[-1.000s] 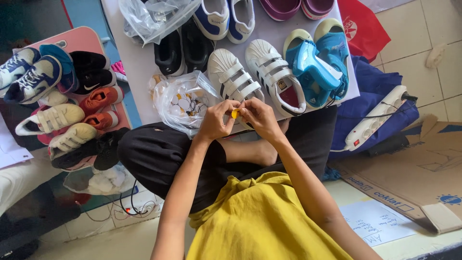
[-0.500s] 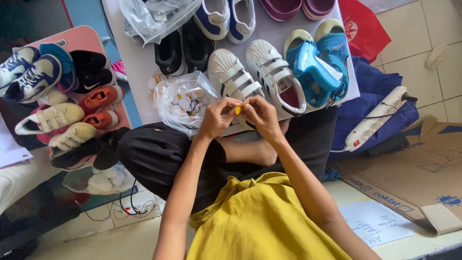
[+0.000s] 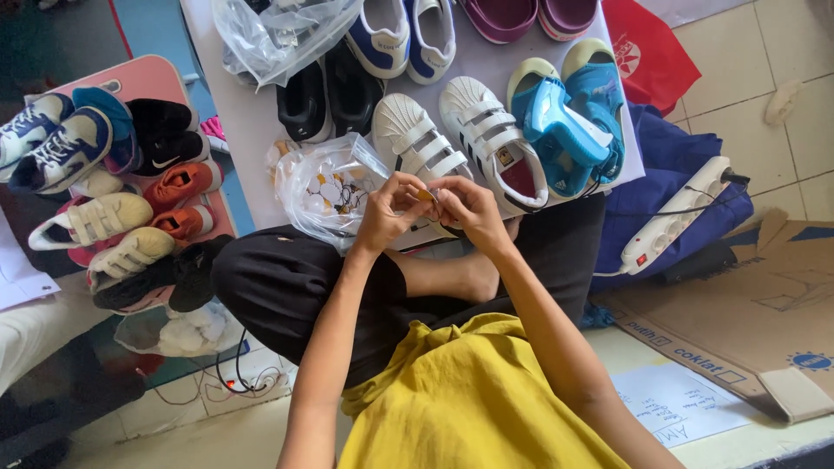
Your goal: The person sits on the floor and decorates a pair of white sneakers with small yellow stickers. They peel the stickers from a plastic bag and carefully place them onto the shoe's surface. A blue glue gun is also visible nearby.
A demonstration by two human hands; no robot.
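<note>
Hands meet near the centre of the frame, seen from above by a seated person in a yellow shirt (image 3: 469, 408) and dark trousers. Left hand (image 3: 388, 211) and right hand (image 3: 469, 211) are both pinched around a small yellow item (image 3: 425, 196) held between their fingertips; what it is cannot be told at this size. It sits just above the person's lap, in front of a low white board (image 3: 248, 130) covered with children's shoes.

Directly behind the hands lies a pair of white strap sneakers (image 3: 460, 143). Left of them, touching the left hand's knuckles, is a clear plastic bag (image 3: 326, 187) holding small yellowish pieces. Right of the sneakers is a pair of blue sandals (image 3: 569, 117). Further up the frame are black shoes (image 3: 326, 95), white and blue shoes (image 3: 404, 35), purple shoes at the top edge, and another clear bag (image 3: 278, 30) at upper left.

On the left side, a pink board (image 3: 143, 76) carries more small sneakers in white, blue, black and orange. On the right, a white power strip (image 3: 682, 226) rests on blue cloth (image 3: 669, 165), with flattened cardboard (image 3: 756, 304) at lower right.
</note>
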